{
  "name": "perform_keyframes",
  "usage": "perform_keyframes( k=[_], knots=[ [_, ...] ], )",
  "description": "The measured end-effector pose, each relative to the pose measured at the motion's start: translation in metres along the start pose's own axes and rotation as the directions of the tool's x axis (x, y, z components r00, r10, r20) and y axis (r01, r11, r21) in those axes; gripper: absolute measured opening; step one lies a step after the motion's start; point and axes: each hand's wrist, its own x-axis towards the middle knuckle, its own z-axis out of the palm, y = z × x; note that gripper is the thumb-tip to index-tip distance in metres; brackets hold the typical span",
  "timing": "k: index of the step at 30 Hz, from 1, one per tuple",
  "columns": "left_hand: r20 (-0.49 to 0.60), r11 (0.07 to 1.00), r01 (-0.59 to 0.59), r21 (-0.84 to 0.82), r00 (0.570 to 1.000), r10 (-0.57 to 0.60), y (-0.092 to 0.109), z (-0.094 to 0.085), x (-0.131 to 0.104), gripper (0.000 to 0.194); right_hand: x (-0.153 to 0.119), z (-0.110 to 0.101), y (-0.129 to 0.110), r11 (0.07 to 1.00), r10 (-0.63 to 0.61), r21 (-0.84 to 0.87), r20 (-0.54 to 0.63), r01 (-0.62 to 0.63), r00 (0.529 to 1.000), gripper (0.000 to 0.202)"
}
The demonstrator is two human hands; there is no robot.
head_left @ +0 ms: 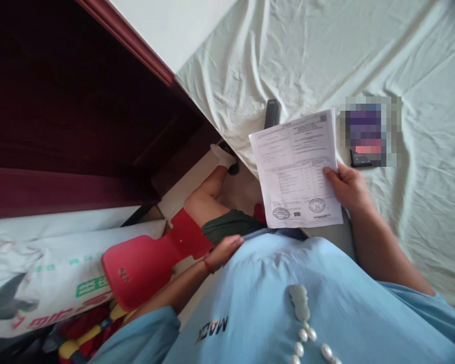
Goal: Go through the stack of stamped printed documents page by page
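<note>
Printed paper sheets (293, 172) with text, a table and round stamps are held up in front of my lap. My right hand (351, 187) grips them at their right edge, thumb on top and the other fingers behind. My left hand (225, 251), with a red band at the wrist, rests low at the hem of the light blue shirt (273, 273). Its fingers are together and seem to pinch the cloth; their tips are partly hidden. Partly behind the sheets' top edge lies a narrow black object (272, 112).
A pale wrinkled sheet (432, 212) covers the surface at right, with a phone-like object (366, 156), partly blurred out, on it. Dark red wooden furniture (79, 96) stands at left. Below it are a red plastic seat (136, 273) and a white printed sack (53, 273).
</note>
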Motion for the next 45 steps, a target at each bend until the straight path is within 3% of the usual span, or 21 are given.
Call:
perform_keyframes(
  k=[2,5,7,9,12,16,21,23,31,35,45],
  knots=[
    [-0.235,0.987,0.083,0.140,0.971,-0.048,-0.001,-0.003,0.029,0.042,0.000,0.000,0.001,0.997,0.029,0.072,0.015,-0.030,0.999,0.039],
    [-0.341,0.980,0.086,0.179,0.940,-0.020,0.013,-0.006,0.062,0.031,-0.001,-0.001,0.002,0.965,0.092,0.237,0.096,-0.112,0.991,0.039],
    [-0.420,0.989,-0.093,0.116,0.898,0.134,0.035,-0.003,0.070,0.025,-0.003,-0.002,0.001,0.924,0.119,0.348,0.138,-0.161,0.983,0.038],
    [-0.470,0.934,-0.347,-0.084,0.840,0.270,0.064,0.003,0.071,0.038,-0.005,-0.003,0.001,0.891,0.125,0.419,0.143,-0.174,0.982,0.037],
    [-0.390,0.747,-0.492,-0.448,0.859,0.332,0.108,0.019,0.068,0.062,-0.007,-0.003,-0.001,0.880,0.108,0.448,0.133,-0.157,0.985,0.037],
    [-0.240,0.611,-0.504,-0.611,0.853,0.463,0.144,0.038,0.072,0.066,-0.008,-0.003,-0.002,0.902,0.088,0.413,0.114,-0.127,0.990,0.038],
    [-0.177,0.541,-0.321,-0.777,0.937,0.301,0.144,0.052,0.086,0.066,-0.009,-0.003,-0.006,0.891,0.096,0.436,0.094,-0.127,0.991,0.038],
    [-0.183,0.532,-0.295,-0.794,0.950,0.253,0.140,0.054,0.088,0.065,-0.009,-0.002,-0.007,0.886,0.108,0.441,0.100,-0.141,0.989,0.039],
    [-0.169,0.494,-0.287,-0.820,0.948,0.270,0.146,0.062,0.081,0.065,-0.009,0.001,-0.004,0.893,0.082,0.430,0.128,-0.130,0.988,0.040],
    [-0.173,0.520,-0.289,-0.804,0.950,0.259,0.148,0.064,0.082,0.064,-0.009,0.000,-0.003,0.896,0.081,0.427,0.115,-0.122,0.990,0.040],
    [-0.205,0.533,-0.339,-0.776,0.933,0.295,0.140,0.063,0.086,0.077,-0.012,0.002,-0.010,0.875,0.071,0.470,0.115,-0.118,0.991,0.047]
  ],
)
